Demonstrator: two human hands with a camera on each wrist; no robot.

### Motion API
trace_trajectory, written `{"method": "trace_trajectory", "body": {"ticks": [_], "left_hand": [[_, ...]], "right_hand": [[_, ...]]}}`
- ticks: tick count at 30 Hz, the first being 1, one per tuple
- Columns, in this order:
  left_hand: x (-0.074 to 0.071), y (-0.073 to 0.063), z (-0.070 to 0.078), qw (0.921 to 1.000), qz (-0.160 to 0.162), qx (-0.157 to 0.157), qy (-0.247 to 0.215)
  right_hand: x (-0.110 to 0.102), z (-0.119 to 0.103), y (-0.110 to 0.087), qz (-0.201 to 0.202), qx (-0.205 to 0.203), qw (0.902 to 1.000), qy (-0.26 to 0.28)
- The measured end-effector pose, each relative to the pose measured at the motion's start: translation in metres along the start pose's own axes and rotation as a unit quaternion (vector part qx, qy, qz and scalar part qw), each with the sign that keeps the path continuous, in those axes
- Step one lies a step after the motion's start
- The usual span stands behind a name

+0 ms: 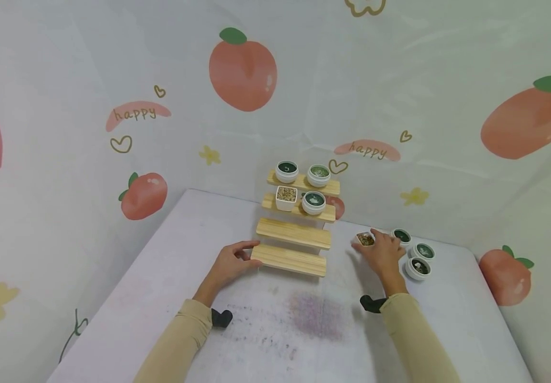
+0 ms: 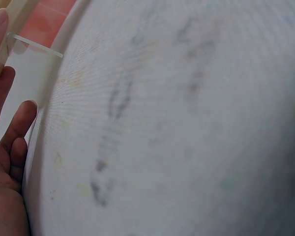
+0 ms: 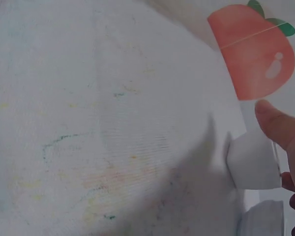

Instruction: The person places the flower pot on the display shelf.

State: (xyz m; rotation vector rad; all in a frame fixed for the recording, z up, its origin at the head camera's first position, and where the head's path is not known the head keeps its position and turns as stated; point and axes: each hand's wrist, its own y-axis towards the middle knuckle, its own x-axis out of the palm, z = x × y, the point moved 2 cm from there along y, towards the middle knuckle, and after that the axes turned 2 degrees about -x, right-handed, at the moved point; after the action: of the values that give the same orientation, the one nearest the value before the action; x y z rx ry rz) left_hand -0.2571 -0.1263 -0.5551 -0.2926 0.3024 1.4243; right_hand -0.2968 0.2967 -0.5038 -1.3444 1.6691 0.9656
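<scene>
Left hand [image 1: 229, 264] grips bottom shelf [image 1: 290, 261]; right hand [image 1: 384, 254] pinches square pot [image 3: 254, 162]; we judge tilting could spill its granules [image 1: 366, 240].

Wht. bowl [image 3: 254, 162], contents [image 1: 366, 240] prob. speckled brn.

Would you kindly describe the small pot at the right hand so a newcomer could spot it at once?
Find the tiered wooden stand, then look right to the right hand. That hand holds the small pot. It is square and speckled brown inside, unlike the round, dark-centred pots farther right.
</scene>
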Motion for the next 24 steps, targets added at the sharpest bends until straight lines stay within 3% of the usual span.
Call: {"method": "trace_trajectory", "body": {"ticks": [5,14,24], "left_hand": [[0.0015,-0.0002,-0.0008,1.0,-0.004,-0.004,-0.005],[0.0015,-0.0007,-0.0014,1.0,0.002,-0.002,-0.005],[-0.0011,-0.0018,0.0003,1.0,0.0,-0.004,0.009]], "right_hand": [[0.004,0.0014,-0.0015,-0.012,0.007,0.9999,-0.003],[0.0062,0.0017,-0.0009,0.007,0.005,0.9999,-0.009],[0.0034,0.001,-0.0023,0.025,-0.005,0.9995,0.02]]}}
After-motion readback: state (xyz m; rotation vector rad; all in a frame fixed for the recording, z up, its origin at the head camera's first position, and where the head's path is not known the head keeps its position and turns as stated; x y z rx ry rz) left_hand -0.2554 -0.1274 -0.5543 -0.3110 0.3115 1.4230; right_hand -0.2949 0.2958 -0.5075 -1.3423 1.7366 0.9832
